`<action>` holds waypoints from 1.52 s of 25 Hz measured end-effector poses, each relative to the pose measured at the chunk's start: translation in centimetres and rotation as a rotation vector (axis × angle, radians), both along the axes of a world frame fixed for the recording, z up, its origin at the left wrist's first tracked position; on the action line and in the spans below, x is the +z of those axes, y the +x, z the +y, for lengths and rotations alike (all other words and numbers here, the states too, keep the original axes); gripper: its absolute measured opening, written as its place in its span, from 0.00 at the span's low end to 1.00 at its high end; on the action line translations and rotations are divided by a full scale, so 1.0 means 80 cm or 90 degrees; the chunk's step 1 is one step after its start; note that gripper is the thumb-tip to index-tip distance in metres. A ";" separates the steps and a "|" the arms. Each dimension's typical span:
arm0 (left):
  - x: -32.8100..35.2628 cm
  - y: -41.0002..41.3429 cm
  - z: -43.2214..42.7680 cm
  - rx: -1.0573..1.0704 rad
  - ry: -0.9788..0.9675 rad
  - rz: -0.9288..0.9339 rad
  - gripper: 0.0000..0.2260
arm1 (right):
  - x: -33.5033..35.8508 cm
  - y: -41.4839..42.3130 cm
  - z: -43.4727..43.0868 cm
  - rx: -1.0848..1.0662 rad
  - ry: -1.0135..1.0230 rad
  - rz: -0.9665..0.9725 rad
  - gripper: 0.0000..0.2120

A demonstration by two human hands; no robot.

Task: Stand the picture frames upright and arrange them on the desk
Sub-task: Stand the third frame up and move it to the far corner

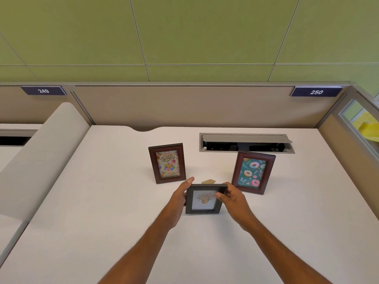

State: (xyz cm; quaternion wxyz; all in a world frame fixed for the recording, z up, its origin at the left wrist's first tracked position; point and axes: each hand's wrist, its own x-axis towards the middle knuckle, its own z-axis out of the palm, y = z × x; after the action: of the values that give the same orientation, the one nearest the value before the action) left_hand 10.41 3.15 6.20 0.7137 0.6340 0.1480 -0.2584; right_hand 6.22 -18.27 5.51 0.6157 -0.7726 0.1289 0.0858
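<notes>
two hands hold the dark frame (204, 199) near the middle of the white tabletop (102, 201): my left hand (180, 198) clasps its left edge, my right hand (231, 198) its top right corner. behind it stand the birthday frame (167, 163), upright, and the doughnut frame (253, 172), well apart.

We see a white table (102, 201) with a curved notch in its far edge and a recessed cable tray (246, 143) with its grey lid raised near the back right. Three picture frames rest on the tabletop. A brown "Happy Birthday" frame (167, 163) stands upright left of centre. A brown doughnut-print frame (253, 172) stands to the right, just before the tray. Between and nearer, a dark flower-print frame (204, 199) stands, its brown back stand (208, 181) showing behind it.
</notes>
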 end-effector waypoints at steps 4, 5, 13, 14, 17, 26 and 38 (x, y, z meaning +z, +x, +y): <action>-0.001 0.003 -0.004 0.014 -0.015 0.000 0.24 | -0.002 0.005 -0.003 -0.001 -0.008 -0.017 0.09; 0.001 0.004 -0.006 0.019 -0.019 0.003 0.25 | -0.002 0.006 -0.002 -0.001 -0.005 -0.019 0.09; -0.010 0.023 -0.001 0.024 -0.041 0.028 0.34 | -0.006 0.025 0.004 0.003 0.014 -0.016 0.09; -0.010 0.025 -0.001 0.024 -0.040 0.036 0.34 | -0.006 0.028 0.005 0.003 0.014 -0.012 0.10; -0.013 0.034 -0.001 0.017 -0.039 0.059 0.28 | -0.004 0.035 0.009 0.007 0.008 0.003 0.11; -0.026 0.028 0.016 0.004 -0.025 0.076 0.45 | -0.016 0.028 0.008 -0.005 0.014 0.038 0.12; -0.063 -0.012 0.087 0.060 0.022 0.139 0.39 | -0.025 -0.011 -0.001 -0.037 -0.003 0.074 0.25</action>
State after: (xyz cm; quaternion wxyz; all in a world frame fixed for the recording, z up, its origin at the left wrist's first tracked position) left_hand 9.45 10.10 1.19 0.6937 0.6064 0.2591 -0.2897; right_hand 5.33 -18.39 3.50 0.6073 -0.7639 0.1870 0.1123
